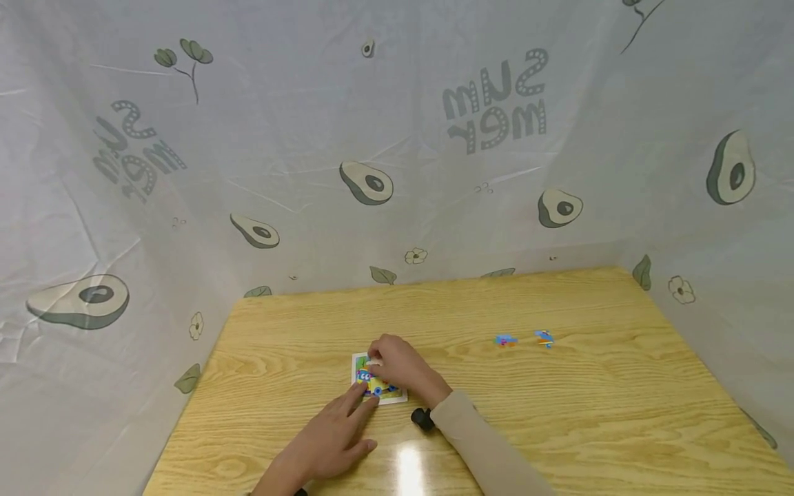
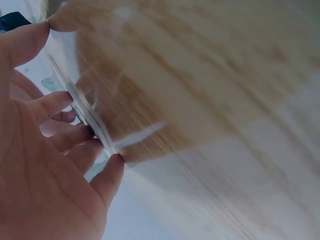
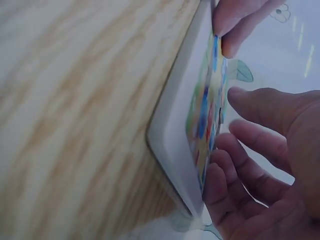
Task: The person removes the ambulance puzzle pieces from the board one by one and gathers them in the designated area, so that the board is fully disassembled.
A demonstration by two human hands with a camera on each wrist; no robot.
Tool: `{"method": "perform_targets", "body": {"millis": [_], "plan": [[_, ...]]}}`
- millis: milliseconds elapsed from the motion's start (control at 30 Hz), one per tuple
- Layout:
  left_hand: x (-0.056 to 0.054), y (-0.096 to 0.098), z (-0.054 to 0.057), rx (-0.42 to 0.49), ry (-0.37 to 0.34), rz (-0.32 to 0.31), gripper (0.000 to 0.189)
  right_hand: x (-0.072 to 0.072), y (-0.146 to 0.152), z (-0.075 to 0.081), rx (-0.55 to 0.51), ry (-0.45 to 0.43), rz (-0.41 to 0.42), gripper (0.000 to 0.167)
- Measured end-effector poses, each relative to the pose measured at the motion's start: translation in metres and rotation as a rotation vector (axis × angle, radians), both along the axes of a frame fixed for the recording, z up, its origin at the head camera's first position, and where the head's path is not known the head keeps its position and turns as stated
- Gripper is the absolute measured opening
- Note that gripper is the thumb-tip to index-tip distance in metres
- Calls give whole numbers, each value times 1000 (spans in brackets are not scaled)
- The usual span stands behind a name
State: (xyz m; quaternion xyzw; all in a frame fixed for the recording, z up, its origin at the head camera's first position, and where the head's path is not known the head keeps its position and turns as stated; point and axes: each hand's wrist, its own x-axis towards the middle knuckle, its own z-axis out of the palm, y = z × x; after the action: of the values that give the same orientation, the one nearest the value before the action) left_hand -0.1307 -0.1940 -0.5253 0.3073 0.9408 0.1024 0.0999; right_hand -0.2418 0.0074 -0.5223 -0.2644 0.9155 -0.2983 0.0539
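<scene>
Left hand (image 1: pixel 329 435): fingers outstretched, touching the picture board (image 1: pixel 398 399), flat on the bench (image 1: pixel 589 413). Right hand (image 1: pixel 404 366): fingers bent over board; cannot tell if pinching. Two loose pieces (image 1: pixel 505 340) lie rightward.

Enclosed far, left and right by pale avocado-print sheeting (image 1: pixel 298 117); furnished with wood-grain tabletop (image 1: pixel 595 406), showing bright glare (image 1: pixel 409 472) near.

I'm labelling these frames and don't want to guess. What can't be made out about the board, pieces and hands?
1. Head view: part of the picture board, covered by the right hand.
2. Head view: prints on the two loose pieces, too small.
3. Left wrist view: the board's face, edge-on past the left hand.
4. Right wrist view: picture details, blurred and steeply slanted.
</scene>
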Motion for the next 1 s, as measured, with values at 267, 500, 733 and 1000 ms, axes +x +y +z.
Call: {"method": "perform_targets", "body": {"millis": [267, 500, 733, 1000], "plan": [[2, 2, 1, -8, 20, 3, 70, -4, -12, -6, 99, 60, -13, 28], [2, 1, 0, -12, 36, -3, 69, -4, -15, -7, 100, 58, -12, 25], [2, -1, -1, -16, 31, -9, 71, -4, -14, -5, 84, 14, -15, 25], [0, -2, -2, -2, 78, -27, 70, -4, -15, -2, 42, -17, -16, 21]]}}
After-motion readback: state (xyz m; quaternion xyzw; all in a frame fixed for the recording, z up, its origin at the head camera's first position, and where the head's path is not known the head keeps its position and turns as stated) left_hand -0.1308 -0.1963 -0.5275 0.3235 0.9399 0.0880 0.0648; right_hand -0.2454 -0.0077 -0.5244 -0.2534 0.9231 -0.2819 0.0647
